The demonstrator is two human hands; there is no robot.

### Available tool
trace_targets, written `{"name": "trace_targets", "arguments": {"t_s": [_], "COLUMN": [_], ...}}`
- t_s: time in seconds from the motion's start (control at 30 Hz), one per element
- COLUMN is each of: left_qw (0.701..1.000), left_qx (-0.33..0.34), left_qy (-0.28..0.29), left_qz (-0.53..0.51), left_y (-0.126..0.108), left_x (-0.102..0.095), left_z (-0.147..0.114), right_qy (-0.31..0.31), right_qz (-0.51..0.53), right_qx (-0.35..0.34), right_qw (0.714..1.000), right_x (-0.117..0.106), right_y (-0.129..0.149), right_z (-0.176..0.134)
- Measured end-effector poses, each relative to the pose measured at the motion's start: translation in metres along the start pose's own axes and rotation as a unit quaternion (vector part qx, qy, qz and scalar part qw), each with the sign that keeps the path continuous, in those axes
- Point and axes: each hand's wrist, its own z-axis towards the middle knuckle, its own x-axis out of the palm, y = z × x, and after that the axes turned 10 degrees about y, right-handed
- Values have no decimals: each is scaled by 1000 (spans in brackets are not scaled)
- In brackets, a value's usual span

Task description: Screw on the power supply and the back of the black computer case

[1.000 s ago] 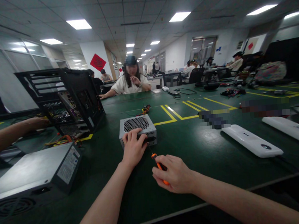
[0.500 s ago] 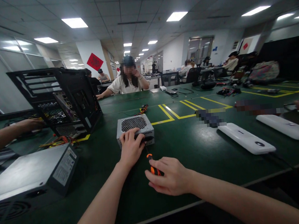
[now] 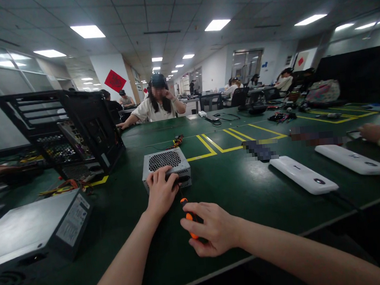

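A small grey computer power supply (image 3: 151, 174) with a honeycomb vent on top lies on the green table (image 3: 249, 212). My left hand (image 3: 161, 190) is closed over its near edge, fingers on the top and front face. Between the thumb and fingers of my right hand (image 3: 215, 226) is an orange-and-black screwdriver (image 3: 189, 219). Its thin shaft points up and away at the front face of the power supply, just right of my left thumb. The tip's exact contact is too small to make out.
A larger power supply (image 3: 44, 224) lies at the near left. Behind it stands an open black computer case (image 3: 110, 145) beside loose cables (image 3: 69, 186). Two white power banks (image 3: 304, 174) lie to the right. A person (image 3: 160, 105) sits across the table; other people's hands show at both sides.
The camera has turned slightly right, so everything sits further left in view. My right fingers have shifted around the screwdriver handle, showing more of its orange. My left hand keeps its hold.
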Motion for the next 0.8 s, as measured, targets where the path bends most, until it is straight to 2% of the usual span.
{"name": "trace_targets", "arguments": {"t_s": [0.2,0.37,0.47,0.6,0.7,0.8], "left_qw": [1000,1000,1000,1000,1000,1000], "left_qx": [-6,-5,-3,-5,-2,0], "left_qy": [5,5,0,0,2,1], "left_qz": [6,6,1,-1,-2,-2], "left_y": [0,0,0,-2,-2,-2], "left_x": [0,1,0,-2,-3,-3], "left_z": [0,0,0,0,0,0], "right_qy": [16,-23,-39,-12,12,4], "right_qz": [-26,-23,12,48,18,-19], "right_qx": [-16,-4,15,13,0,-6], "right_qw": [999,999,999,999,1000,1000], "right_x": [-1,5,9,7,2,0], "right_y": [1,2,2,2,2,1], "right_z": [3,4,2,-1,-1,0]}}
